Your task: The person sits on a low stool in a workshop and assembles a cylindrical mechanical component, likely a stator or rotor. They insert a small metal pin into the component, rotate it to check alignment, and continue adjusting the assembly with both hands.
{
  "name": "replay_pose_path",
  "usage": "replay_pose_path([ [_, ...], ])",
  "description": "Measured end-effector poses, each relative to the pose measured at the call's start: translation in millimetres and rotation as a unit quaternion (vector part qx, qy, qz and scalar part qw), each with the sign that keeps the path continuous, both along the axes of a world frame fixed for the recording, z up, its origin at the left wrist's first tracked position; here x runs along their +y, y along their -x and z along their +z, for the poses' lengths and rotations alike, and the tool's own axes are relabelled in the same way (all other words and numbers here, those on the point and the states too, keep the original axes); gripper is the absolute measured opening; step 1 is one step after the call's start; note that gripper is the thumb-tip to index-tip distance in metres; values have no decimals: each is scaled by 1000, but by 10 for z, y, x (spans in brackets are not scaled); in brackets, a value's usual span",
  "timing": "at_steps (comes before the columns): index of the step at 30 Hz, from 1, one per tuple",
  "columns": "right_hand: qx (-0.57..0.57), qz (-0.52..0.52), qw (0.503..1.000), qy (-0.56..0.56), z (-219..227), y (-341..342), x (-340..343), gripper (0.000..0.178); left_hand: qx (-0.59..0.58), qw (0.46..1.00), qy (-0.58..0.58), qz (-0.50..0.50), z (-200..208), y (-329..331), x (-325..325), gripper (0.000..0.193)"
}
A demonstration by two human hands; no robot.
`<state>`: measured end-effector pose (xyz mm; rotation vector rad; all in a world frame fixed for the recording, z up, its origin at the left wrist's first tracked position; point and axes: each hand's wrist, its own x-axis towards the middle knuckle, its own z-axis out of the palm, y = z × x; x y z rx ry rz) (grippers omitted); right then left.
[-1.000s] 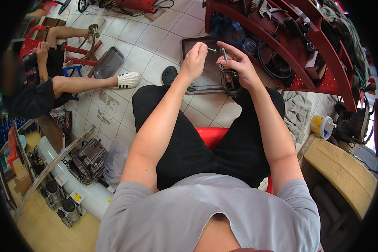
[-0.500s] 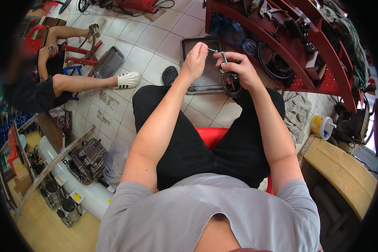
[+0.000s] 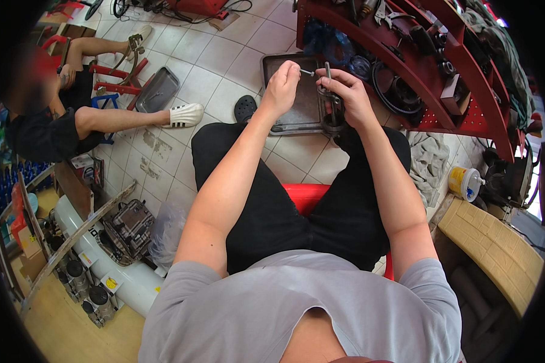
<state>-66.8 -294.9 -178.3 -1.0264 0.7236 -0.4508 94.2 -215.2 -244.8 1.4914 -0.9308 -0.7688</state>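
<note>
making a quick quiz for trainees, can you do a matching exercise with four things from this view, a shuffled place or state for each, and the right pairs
Things:
1. left hand
2. grey cloth
3. right hand
4. red seat

Places and states:
A. gripping a dark metal part
B. showing between the black trouser legs
C. pinching a slim metal pin
D. lying crumpled

Right pairs: 1-C, 2-D, 3-A, 4-B
</note>
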Motion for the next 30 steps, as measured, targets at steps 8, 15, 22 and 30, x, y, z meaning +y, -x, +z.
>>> replay_pose_path([
  [8,56,14,998,-21,-106,-11,-23,25,15,999,32,-33,86,69,6,23],
  [15,48,-8,999,9,-174,-24,-57,22,-29,997,25,-63,128,34,22,27],
  [22,53,32,998,3,-160,-14,-45,19,-30,999,2,-32,164,71,27,32],
  [30,51,40,998,2,-212,-7,-67,20,26,990,-124,-58,141,-54,54,30],
])
